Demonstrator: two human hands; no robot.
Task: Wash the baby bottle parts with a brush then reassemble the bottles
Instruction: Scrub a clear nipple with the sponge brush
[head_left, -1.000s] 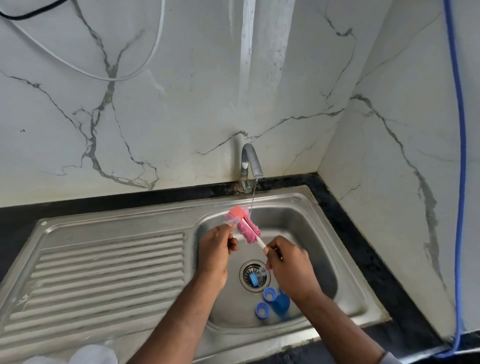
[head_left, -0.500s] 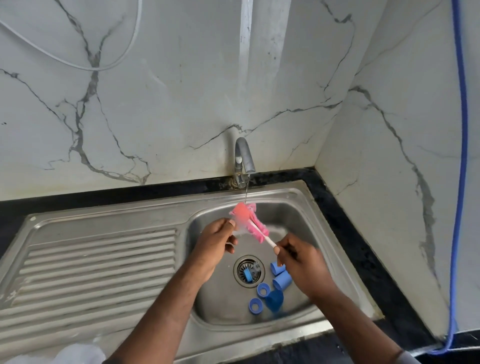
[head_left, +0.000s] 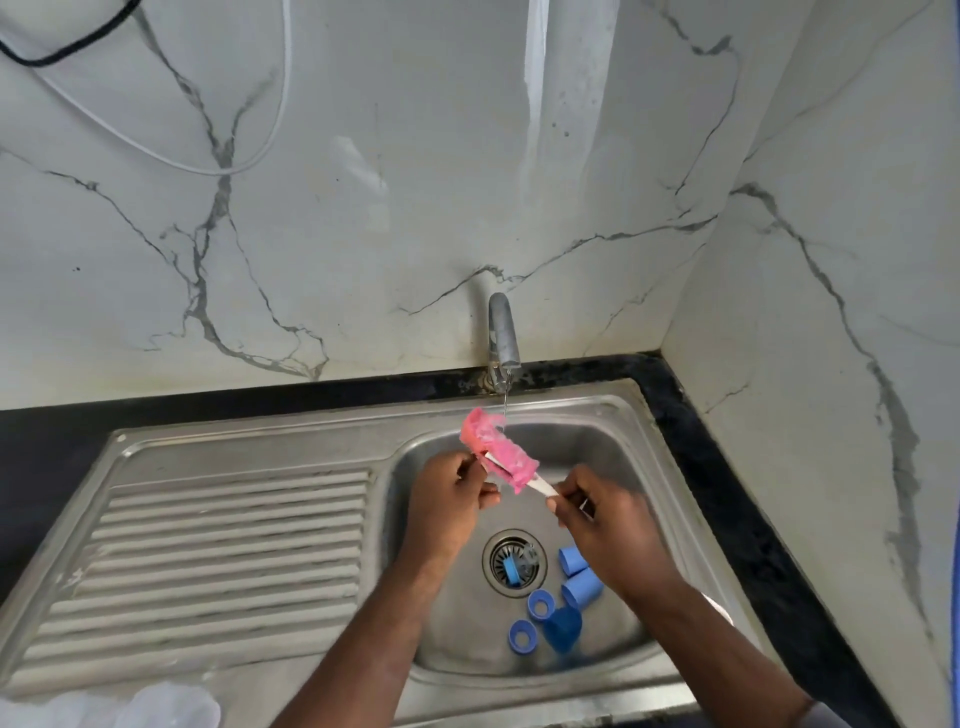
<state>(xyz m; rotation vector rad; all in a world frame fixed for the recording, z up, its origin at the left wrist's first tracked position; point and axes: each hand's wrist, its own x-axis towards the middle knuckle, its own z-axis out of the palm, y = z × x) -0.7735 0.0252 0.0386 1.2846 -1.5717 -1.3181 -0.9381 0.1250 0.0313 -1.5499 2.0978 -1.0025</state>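
Bottle part (head_left: 477, 435), small and clear as far as I could judge, sat pinched in my left fingers (head_left: 467, 464), which were curled tight on it. The pink of the brush (head_left: 506, 460) showed through it, so I could not make out its shape. My right fingers (head_left: 563, 496) were closed in a narrow pinch on the white handle, just short of the sponge.

Over the last second neither grip had let go. The sponge had stayed at my left fingertips and the handle had shifted only a little between my hands, which I took for short scrubbing strokes. A thin stream from the tap (head_left: 503, 332), straight beyond my fingertips, ran onto the far end of the sponge.

Below my right hand (head_left: 610, 535), on the floor of the sink (head_left: 613, 441), lay the blue caps (head_left: 582, 587) and rings (head_left: 540, 603), well apart from my fingers. One more blue piece sat in the drain (head_left: 514, 564), under the gap between my hands.

So I was on the same piece as a second before. By my reckoning the washing was early, the blue pieces all waited their turn, and reassembly was far off.

Out past my left wrist ran the drainboard (head_left: 208, 545), with something pale and blurred at its near edge that I could not identify.
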